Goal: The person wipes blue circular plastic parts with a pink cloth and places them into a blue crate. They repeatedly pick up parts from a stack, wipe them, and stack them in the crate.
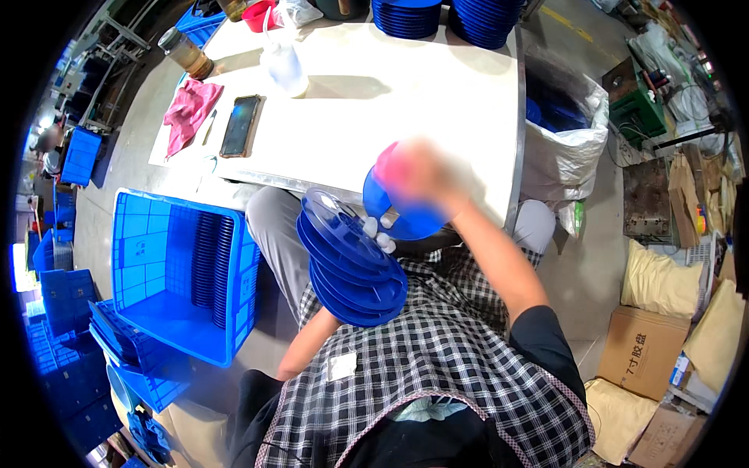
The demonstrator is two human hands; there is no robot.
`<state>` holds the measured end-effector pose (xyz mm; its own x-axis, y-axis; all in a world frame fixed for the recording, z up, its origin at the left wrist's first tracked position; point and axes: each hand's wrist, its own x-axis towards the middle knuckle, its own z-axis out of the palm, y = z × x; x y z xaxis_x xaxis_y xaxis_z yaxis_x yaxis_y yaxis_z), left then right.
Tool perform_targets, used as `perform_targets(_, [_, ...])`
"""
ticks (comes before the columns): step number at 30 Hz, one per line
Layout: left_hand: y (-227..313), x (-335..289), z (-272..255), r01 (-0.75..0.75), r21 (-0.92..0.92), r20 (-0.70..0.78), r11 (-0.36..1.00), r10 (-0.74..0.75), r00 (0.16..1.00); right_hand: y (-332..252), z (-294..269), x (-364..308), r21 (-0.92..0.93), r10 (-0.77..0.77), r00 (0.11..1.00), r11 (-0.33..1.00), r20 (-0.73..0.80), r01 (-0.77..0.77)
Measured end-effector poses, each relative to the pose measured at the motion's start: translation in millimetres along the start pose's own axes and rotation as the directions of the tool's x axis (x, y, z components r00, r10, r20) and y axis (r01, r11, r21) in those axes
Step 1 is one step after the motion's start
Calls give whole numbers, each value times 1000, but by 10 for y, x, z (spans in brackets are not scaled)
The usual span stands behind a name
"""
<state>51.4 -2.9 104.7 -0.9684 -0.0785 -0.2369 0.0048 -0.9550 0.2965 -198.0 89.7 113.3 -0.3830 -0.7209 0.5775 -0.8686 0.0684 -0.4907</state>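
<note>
Several blue plastic discs (351,269) lie fanned against my left forearm, over my lap. My left hand (378,234) is closed at their edge, its fingertips covered in white; the palm is hidden under the discs. Beside those fingertips, at the table's front edge, a separate blue disc (417,222) is held up, and the fingertips seem to touch its rim. My right hand (427,171), smeared by motion, is over this disc with a bunched pink cloth (396,165) in its fingers. How firmly the cloth meets the disc cannot be made out.
On the white table (343,129) are a phone (240,126), a pink rag (189,115), a white bottle (285,69), a jar (186,54) and stacked blue discs (406,17). A blue crate (156,265) holding a row of discs stands left; a white sack (566,148) hangs right.
</note>
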Motion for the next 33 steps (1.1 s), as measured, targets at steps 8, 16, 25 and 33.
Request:
perform_targets(8, [67,-61,-28,-17,42,-17,999,18,1000,-688,-192,-670,-159,-336,942,930,7,332])
perform_targets(16, [26,-64,-34,-63,110,-33,992,67,997,416,-543,-415,469,789,497,614,-361,-635])
perform_targets(25, [-151,44,-96,-245,209,20,947,247,969,-1738,-115,-225,596,104,987,803,-120,-12])
perform_targets(33, [-135,61,-52,-342,214,20,915,346,938,-1572,-56,-436,706,180,971,708,-157,-17])
